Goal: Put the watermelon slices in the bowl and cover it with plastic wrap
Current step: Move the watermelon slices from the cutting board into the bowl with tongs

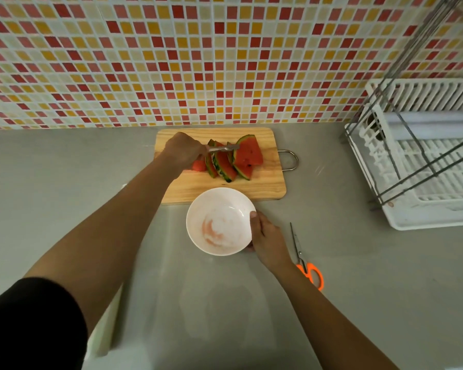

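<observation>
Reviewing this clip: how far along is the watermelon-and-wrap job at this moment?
Done: nothing yet. The bowl holds only a pink smear, and the watermelon slices lie on the cutting board.
In hand: the left hand grips a metal utensil over the slices, while the right hand holds the bowl's rim.
Left: moving every slice, then covering the bowl.
</observation>
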